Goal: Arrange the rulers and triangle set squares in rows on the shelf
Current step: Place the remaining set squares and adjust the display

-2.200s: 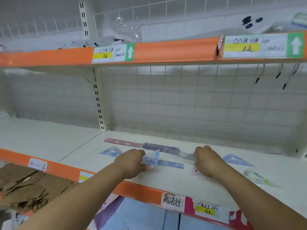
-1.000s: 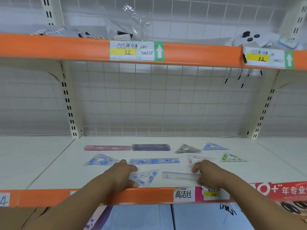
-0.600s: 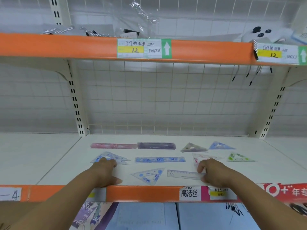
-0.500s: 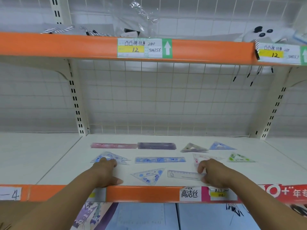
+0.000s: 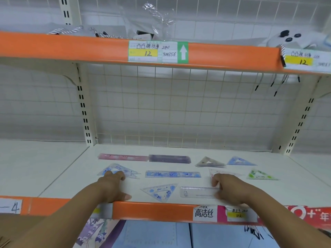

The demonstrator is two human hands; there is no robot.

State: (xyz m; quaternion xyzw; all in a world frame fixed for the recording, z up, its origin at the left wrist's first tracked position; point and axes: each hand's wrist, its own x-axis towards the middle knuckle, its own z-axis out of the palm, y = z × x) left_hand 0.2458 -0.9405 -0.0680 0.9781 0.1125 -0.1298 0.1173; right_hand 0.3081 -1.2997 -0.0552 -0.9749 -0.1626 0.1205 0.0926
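Left hand point(image 5: 114, 189) rests flat on blue set square point(image 5: 116, 168) | right hand point(image 5: 231, 188) pinches clear ruler point(image 5: 197, 192) | risk: nudged forward, ruler may slip off shelf point(image 5: 68, 176)

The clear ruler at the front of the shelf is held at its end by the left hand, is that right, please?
Not quite: the head view shows the right hand holding the clear ruler at its end, at the front of the shelf. The left hand touches a blue triangle.
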